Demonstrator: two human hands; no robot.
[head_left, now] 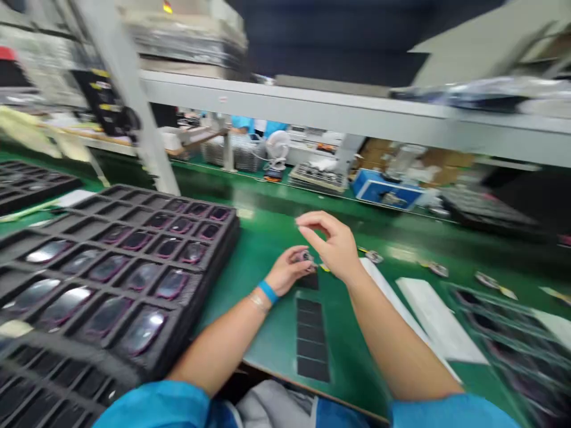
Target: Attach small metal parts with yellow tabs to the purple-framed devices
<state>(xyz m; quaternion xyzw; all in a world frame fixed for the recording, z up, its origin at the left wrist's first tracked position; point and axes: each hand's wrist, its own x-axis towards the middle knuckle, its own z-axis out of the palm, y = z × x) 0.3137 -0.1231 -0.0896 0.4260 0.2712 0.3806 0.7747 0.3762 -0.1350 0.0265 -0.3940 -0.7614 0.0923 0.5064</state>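
Note:
Held in my left hand [286, 272] is a small round electronic part [306, 257], with greyish metal showing between the thumb and fingers. A yellow tab [324, 267] sticks out beside it. My right hand [335, 242] is raised just above and to the right, its thumb and forefinger tips pressed together; anything between them is too small to make out. Below the hands, a strip of dark rectangular pieces [312, 339] on a clear backing lies on the green mat [263, 238].
A black foam tray [196, 291] with purple-rimmed glossy parts fills the left side. White strips [439, 318], several small round parts with yellow tabs [438, 269] and a clear tray of dark parts [499, 339] lie right. A shelf beam [312, 107] crosses ahead; a blue box [386, 189] stands behind.

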